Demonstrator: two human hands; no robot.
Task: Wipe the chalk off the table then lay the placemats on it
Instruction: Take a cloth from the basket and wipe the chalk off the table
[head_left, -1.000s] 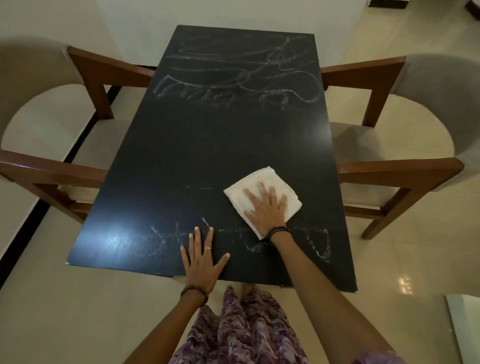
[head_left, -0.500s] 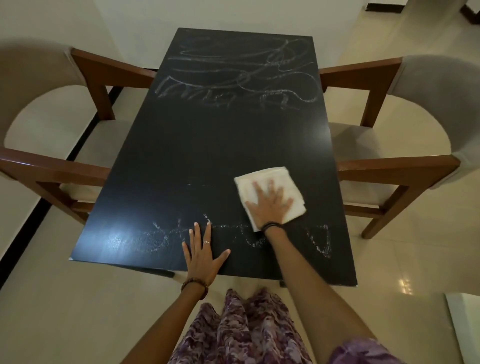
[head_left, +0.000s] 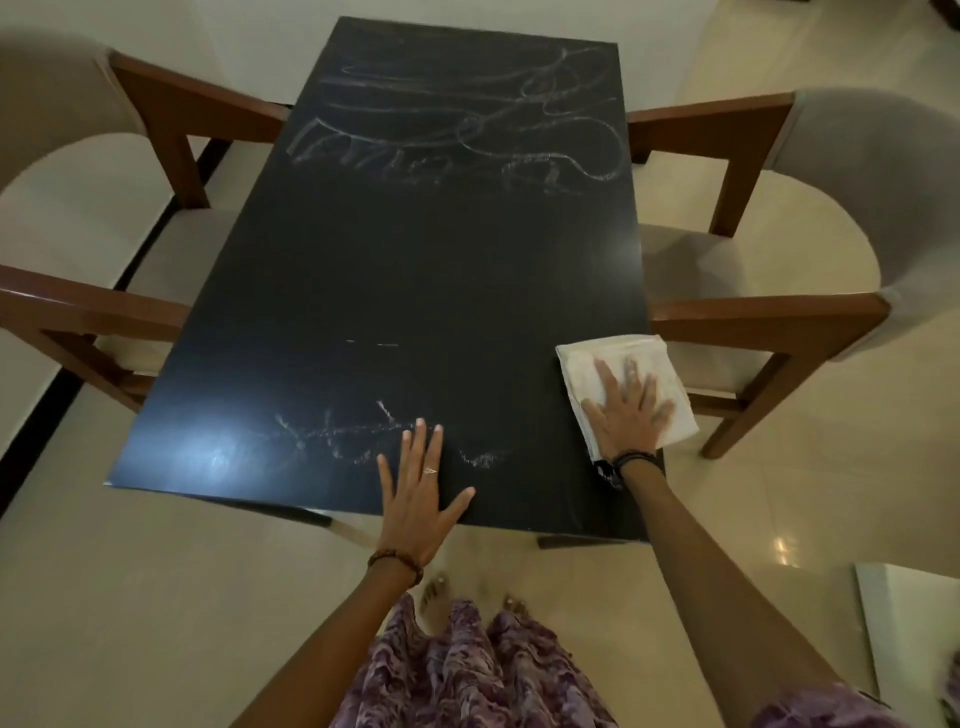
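A black table (head_left: 415, 270) carries white chalk scribbles (head_left: 457, 119) across its far half and fainter chalk marks (head_left: 337, 434) near its front edge. A folded white cloth (head_left: 582, 364) lies at the table's right edge, partly hanging over it. My right hand (head_left: 626, 410) presses flat on the cloth with straight fingers. My left hand (head_left: 418, 493) rests flat on the front edge of the table, fingers spread, over the near chalk marks. No placemats are in view.
Two wooden armchairs with pale cushions flank the table, one on the left (head_left: 156, 130) and one on the right (head_left: 753, 312), their arms close to the table sides. The floor is pale tile. A white object (head_left: 914, 639) sits at the bottom right.
My right hand has slid the cloth rightward from the table's middle to its right edge, wiping away the chalk marks at the front right. My left hand has stayed in place.
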